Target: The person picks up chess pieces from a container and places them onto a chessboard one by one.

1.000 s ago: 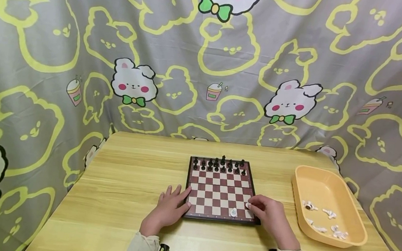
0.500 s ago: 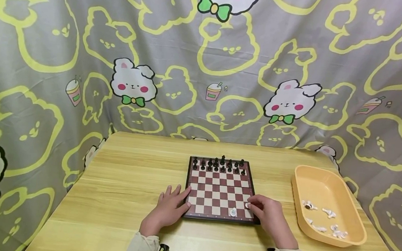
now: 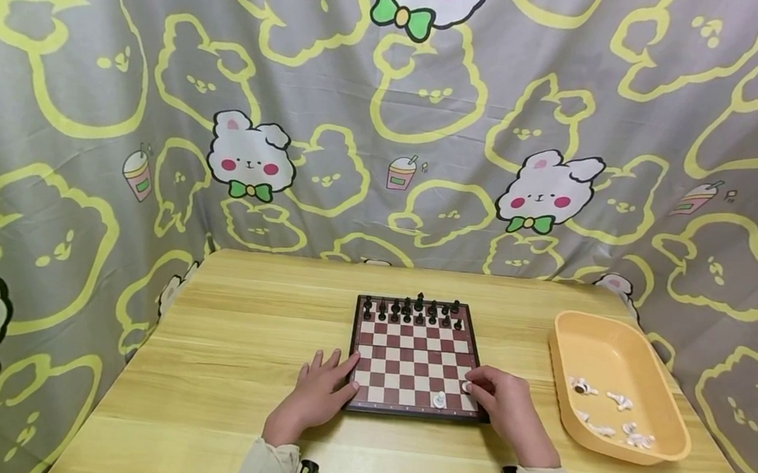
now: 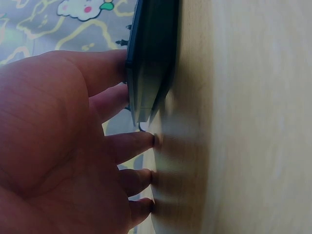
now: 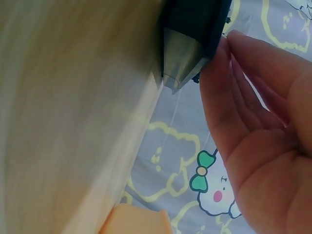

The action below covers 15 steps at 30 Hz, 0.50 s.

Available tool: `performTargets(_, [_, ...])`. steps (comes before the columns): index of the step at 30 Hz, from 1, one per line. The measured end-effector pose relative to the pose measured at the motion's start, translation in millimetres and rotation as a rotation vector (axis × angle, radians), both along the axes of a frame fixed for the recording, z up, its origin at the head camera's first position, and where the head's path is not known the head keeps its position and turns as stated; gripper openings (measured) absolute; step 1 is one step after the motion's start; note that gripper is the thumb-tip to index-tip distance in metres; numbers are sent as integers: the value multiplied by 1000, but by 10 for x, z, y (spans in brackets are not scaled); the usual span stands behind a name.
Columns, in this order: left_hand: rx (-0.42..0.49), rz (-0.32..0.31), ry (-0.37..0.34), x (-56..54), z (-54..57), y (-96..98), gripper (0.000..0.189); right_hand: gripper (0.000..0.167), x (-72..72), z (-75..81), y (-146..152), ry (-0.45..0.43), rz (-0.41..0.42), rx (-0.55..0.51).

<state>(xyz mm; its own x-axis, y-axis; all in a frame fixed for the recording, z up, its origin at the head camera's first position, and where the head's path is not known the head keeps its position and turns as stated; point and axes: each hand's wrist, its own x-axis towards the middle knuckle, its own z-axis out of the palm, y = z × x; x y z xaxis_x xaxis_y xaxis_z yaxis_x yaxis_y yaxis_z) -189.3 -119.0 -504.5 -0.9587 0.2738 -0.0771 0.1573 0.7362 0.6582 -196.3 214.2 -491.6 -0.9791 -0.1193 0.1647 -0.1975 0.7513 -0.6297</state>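
A chessboard (image 3: 414, 369) with brown and cream squares lies on the table. My left hand (image 3: 313, 399) is spread at its left edge, thumb and index finger touching the rim; in the left wrist view the other fingertips (image 4: 144, 140) rest on the tabletop. At the board's right edge my right hand (image 3: 507, 403) pinches a small white chess piece (image 3: 466, 387) between thumb and fingers, low over a square near the near right corner. Most of that piece is hidden by the fingers. Another white chess piece (image 3: 440, 400) stands upright on the nearest row. Black chess pieces (image 3: 408, 318) fill the two far rows.
Right of the board stands a yellow-orange tray (image 3: 610, 329) with several white chess pieces (image 3: 638, 438) lying in it. The wooden table (image 3: 257, 316) reaches back to a grey patterned curtain (image 3: 337, 107), which also hangs along both sides.
Almost nothing differs. The right forearm has shifted very slightly left, while the right hand keeps its pinch on the white chess piece. The left hand stays in place.
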Motion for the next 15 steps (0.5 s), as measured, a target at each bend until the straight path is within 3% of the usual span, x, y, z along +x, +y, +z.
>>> performTargets(6, [-7, -3, 7, -10, -1, -13, 55, 7, -19, -12, -23, -25, -11, -16])
performTargets(11, [-2, -1, 3, -2, 3, -14, 55, 25, 13, 38, 5, -63, -14, -60])
performTargets(13, [2, -1, -2, 3, 4, -13, 55, 29, 37, 91, 87, -26, -36, -92])
performTargets(15, [3, -3, -4, 5, 4, -11, 55, 26, 60, 147, 230, 82, -108, -121])
